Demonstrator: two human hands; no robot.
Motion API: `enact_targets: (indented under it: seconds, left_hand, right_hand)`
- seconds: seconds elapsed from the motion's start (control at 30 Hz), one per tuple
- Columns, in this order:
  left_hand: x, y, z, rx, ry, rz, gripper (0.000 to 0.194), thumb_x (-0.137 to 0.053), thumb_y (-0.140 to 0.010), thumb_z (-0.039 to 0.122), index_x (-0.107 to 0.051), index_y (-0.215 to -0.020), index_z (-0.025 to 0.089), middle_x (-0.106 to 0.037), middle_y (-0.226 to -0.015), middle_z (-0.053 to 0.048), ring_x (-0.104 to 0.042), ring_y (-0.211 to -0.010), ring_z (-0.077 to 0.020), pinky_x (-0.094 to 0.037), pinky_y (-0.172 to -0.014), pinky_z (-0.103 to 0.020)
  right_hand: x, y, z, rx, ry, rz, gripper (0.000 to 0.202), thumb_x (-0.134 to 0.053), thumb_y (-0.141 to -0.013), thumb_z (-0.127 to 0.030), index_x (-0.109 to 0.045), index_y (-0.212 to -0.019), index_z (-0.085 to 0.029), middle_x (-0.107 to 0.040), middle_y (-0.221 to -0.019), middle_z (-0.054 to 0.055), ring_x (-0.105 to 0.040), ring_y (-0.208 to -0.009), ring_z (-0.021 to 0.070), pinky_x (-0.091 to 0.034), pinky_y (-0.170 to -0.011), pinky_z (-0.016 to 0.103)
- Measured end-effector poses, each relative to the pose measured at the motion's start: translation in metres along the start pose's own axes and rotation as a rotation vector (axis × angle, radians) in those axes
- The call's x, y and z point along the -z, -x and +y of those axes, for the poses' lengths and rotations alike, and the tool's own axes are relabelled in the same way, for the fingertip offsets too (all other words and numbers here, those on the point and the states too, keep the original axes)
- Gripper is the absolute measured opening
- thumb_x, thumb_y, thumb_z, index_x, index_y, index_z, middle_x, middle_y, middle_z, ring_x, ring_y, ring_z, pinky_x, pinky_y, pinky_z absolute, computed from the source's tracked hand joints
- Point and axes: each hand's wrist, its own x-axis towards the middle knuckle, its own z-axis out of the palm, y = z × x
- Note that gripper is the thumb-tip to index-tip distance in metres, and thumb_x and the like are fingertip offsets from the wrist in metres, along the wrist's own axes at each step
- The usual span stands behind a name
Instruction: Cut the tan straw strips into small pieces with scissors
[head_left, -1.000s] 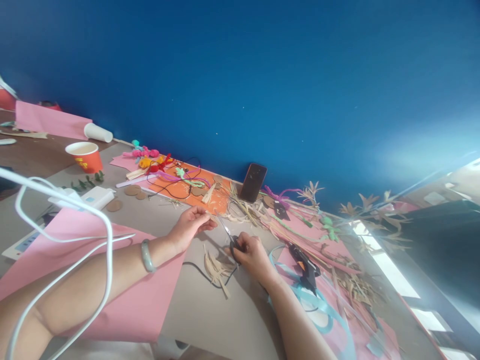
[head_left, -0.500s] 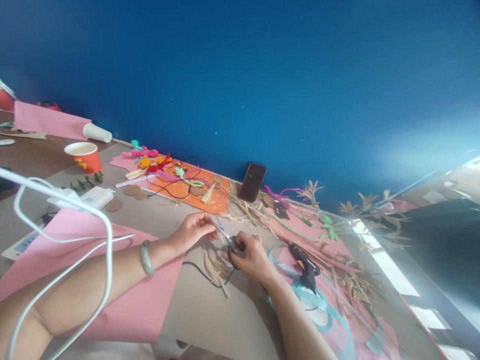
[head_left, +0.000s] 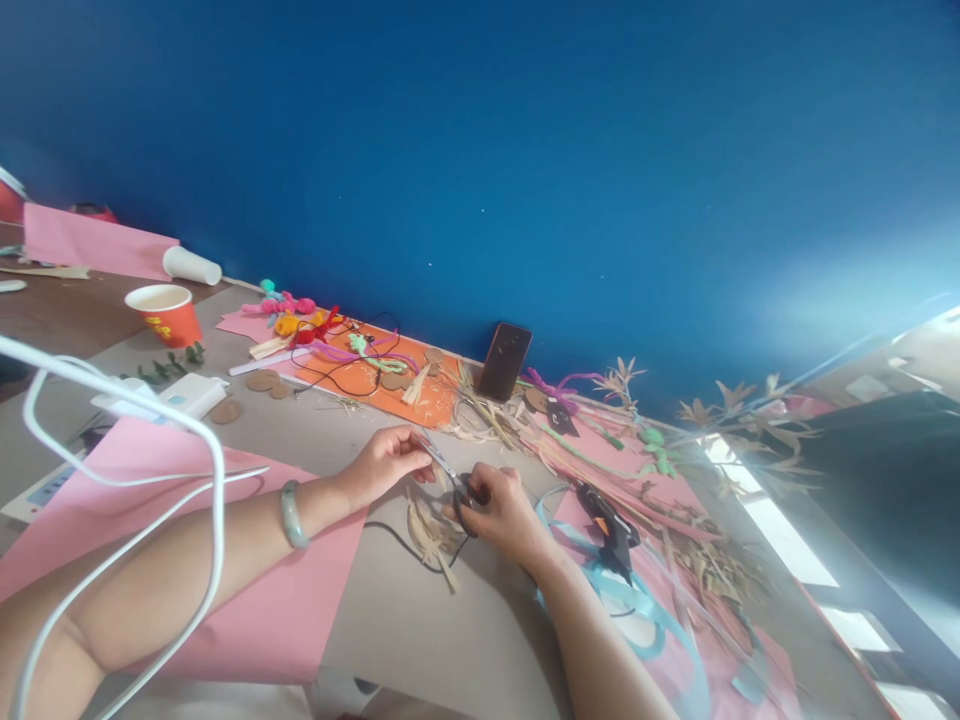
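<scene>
My right hand point(head_left: 499, 508) is closed around the dark handles of a pair of scissors point(head_left: 444, 460). The silver blades point up and left, reaching the fingertips of my left hand point(head_left: 392, 464). Those left fingers are pinched together; whatever lies between them is too small to make out. A greenish bangle point(head_left: 293, 515) circles my left wrist. Below the hands, a small bundle of dry plant strips point(head_left: 433, 538) rests on the grey tabletop point(head_left: 420, 640), with a black cord point(head_left: 397, 537) running beside it.
A glue gun point(head_left: 611, 530) and blue ribbon point(head_left: 652, 610) lie to the right. A phone point(head_left: 505, 362) leans against the blue wall point(head_left: 480, 150). Pink paper point(head_left: 300, 600) is under my left forearm; a white cable point(head_left: 219, 500) loops in front. An orange cup point(head_left: 169, 318) stands left.
The scissor blades look closer together now, beside my left fingertips. Both hands stay in nearly the same place.
</scene>
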Motion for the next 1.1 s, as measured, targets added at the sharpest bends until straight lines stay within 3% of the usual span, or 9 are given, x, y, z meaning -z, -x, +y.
enact_targets:
  seconds: [0.43,0.7,1.1]
  left_hand:
    - [0.0,0.0,-0.001,0.003,-0.04,0.014,0.014,-0.064,-0.078,0.025,-0.061,-0.079,0.012,-0.068,-0.068,-0.004,-0.064,-0.065,-0.0141,-0.05,-0.067,-0.027]
    - [-0.002,0.0,0.003,0.026,-0.021,0.047,0.02,-0.067,-0.076,0.03,-0.056,-0.075,0.013,-0.068,-0.064,-0.004,-0.064,-0.061,-0.0134,-0.051,-0.065,-0.026]
    - [-0.001,-0.002,0.0,0.05,0.087,0.076,0.018,-0.07,-0.07,0.025,-0.058,-0.077,0.013,-0.069,-0.064,-0.003,-0.067,-0.062,-0.0165,-0.051,-0.063,-0.028]
  right_hand:
    - [-0.002,-0.002,0.014,0.033,0.047,-0.004,0.039,-0.067,-0.066,-0.035,-0.03,-0.059,-0.02,-0.038,-0.054,-0.008,-0.029,-0.057,0.0099,-0.03,-0.067,0.026]
    - [-0.003,-0.003,0.019,-0.079,-0.017,0.037,0.035,-0.063,-0.069,-0.038,-0.034,-0.057,-0.021,-0.04,-0.051,-0.005,-0.035,-0.061,0.0133,-0.03,-0.06,0.024]
    - [0.0,-0.001,0.007,0.015,0.024,-0.058,0.034,-0.066,-0.067,-0.042,-0.038,-0.063,-0.021,-0.048,-0.06,-0.006,-0.04,-0.059,0.0116,-0.035,-0.066,0.026]
